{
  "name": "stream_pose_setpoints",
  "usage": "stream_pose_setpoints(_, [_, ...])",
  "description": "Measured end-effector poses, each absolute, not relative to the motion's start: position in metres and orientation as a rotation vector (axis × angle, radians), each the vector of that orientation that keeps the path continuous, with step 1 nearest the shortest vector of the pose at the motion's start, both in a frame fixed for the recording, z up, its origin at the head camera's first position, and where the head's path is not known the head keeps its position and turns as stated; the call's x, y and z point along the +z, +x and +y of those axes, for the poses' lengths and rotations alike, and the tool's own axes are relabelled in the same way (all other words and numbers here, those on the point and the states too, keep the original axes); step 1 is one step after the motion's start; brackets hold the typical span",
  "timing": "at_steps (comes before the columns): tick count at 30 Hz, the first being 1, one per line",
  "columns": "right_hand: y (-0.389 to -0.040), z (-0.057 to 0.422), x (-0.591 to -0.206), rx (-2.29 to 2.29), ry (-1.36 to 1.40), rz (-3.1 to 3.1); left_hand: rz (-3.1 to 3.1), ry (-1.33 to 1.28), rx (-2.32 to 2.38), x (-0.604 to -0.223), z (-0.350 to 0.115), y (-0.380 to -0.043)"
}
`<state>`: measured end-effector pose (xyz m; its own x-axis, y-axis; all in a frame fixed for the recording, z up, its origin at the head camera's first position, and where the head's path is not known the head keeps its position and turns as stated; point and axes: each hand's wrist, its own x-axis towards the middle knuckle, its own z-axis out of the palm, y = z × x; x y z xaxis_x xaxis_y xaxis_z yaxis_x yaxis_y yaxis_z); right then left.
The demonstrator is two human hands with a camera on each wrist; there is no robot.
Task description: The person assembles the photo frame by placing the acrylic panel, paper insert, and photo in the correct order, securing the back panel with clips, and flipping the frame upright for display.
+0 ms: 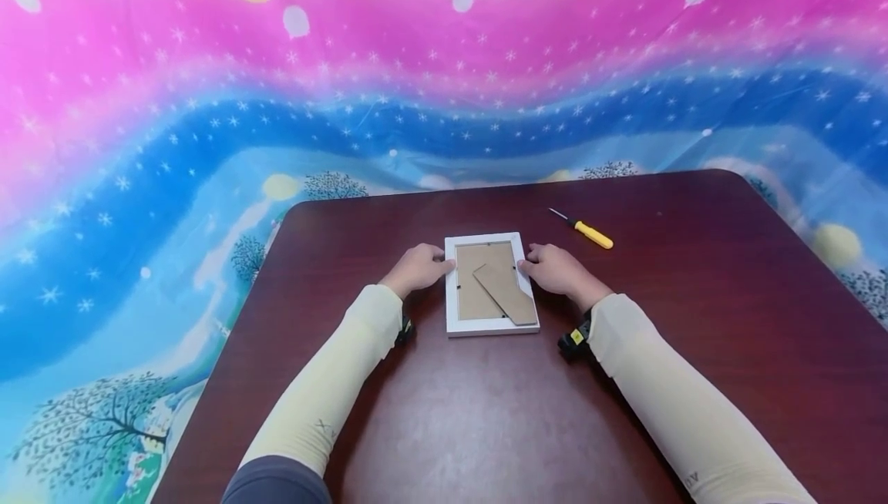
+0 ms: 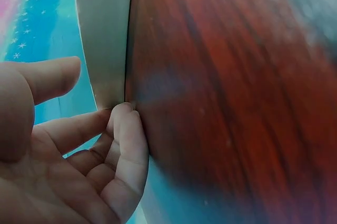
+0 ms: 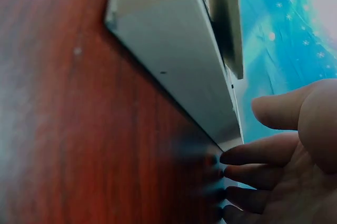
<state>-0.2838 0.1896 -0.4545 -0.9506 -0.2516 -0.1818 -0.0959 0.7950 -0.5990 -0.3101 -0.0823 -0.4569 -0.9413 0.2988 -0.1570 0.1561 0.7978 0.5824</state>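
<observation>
A white picture frame (image 1: pixel 453 327) lies face down on the table, its brown backing board (image 1: pixel 475 296) uppermost. A cardboard stand leg (image 1: pixel 502 294) slants across that board, and in the right wrist view the leg (image 3: pixel 225 24) juts up from it. At the frame's left side is my left hand (image 1: pixel 418 267); in the left wrist view its index fingertip touches the side wall, with the thumb raised apart. My right hand (image 1: pixel 558 269) is at the opposite side. Its fingers (image 3: pixel 263 153) are extended at the frame's far corner, and its thumb stands off the frame.
A screwdriver (image 1: pixel 590 233) with a yellow and black handle lies beyond my right hand. The dark red-brown table (image 1: pixel 444 411) has rounded far corners. Behind it hangs a colourful printed cloth (image 1: pixel 444 65).
</observation>
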Motion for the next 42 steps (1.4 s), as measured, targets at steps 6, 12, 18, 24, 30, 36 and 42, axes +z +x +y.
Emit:
stream_pose_setpoints(6, [-0.28, 0.189, -0.455, -0.8, -0.3, 2.766, 2.765, 0.375, 0.825, -0.458, -0.078, -0.312])
stream_pose_setpoints(12, [-0.28, 0.186, -0.455, -0.779, -0.336, 2.751, 2.79, 0.334, 0.829, -0.46, -0.078, -0.312])
stream_pose_setpoints(18, [-0.279, 0.186, -0.458, -0.837, -0.304, 2.716, 2.802, 0.333, 0.827, -0.461, -0.078, -0.31])
stream_pose_setpoints(24, [-0.275, 0.189, -0.457, -0.906, -0.258, 2.687, 2.789, 0.332, 0.915, -0.454, -0.077, -0.307])
stream_pose_setpoints(30, [-0.272, 0.192, -0.456, -0.972, -0.283, 2.678, 2.685, 0.242, 1.13, -0.453, -0.077, -0.304])
stream_pose_setpoints(36, [-0.263, 0.195, -0.458, -1.061, -0.335, 2.662, 2.648, 0.166, 1.203, -0.458, -0.076, -0.3])
stream_pose_setpoints(42, [-0.259, 0.196, -0.453, -1.187, -0.318, 2.612, 2.682, 0.207, 1.217, -0.451, -0.077, -0.3])
